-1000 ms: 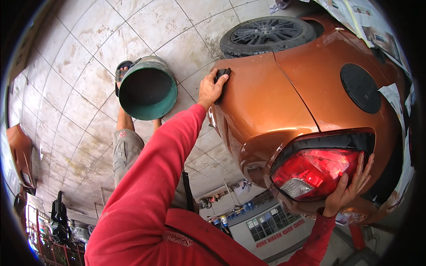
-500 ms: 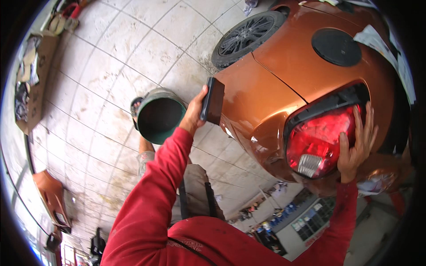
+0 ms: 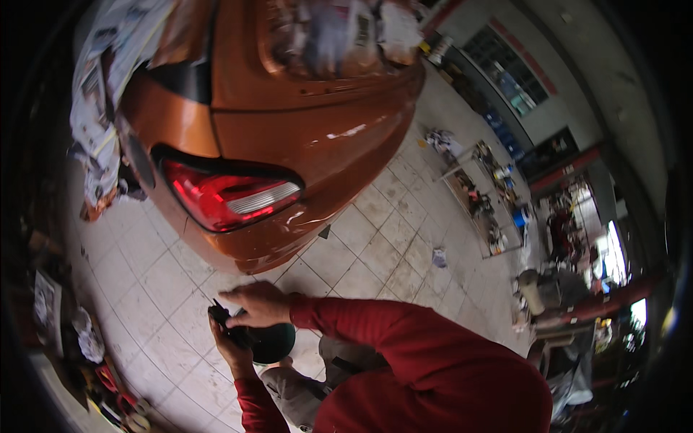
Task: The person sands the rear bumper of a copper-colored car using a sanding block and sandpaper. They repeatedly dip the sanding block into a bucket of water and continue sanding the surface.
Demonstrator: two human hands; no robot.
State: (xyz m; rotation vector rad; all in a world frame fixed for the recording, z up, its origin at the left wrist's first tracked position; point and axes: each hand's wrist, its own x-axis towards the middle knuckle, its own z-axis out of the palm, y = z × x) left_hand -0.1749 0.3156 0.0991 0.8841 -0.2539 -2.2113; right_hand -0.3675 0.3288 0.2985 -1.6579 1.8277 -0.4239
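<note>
My left hand (image 3: 233, 349) grips a flat black block (image 3: 219, 315), low and left of the middle. My right hand (image 3: 260, 303) reaches across from the right; its thumb and forefinger lie about the block's upper end, and the contact there is partly dark and blurred. Below the hands stands a dark green bucket (image 3: 277, 343), partly hidden by them. Ahead is the rear corner of an orange car (image 3: 317, 137) with a red tail light (image 3: 198, 193) that has a clear strip; both hands are away from it.
Paper and plastic sheeting (image 3: 94, 144) covers the car's left side. A low rack (image 3: 484, 206) with bottles and cans stands on the tiled floor (image 3: 346, 249) to the right. Red-handled tools (image 3: 119, 390) lie at the lower left. A chair (image 3: 556, 346) stands at the right.
My right hand has left the tail light and come to the block in my left hand. The view has swung round, so the car is now ahead and the rack shows at the right.
</note>
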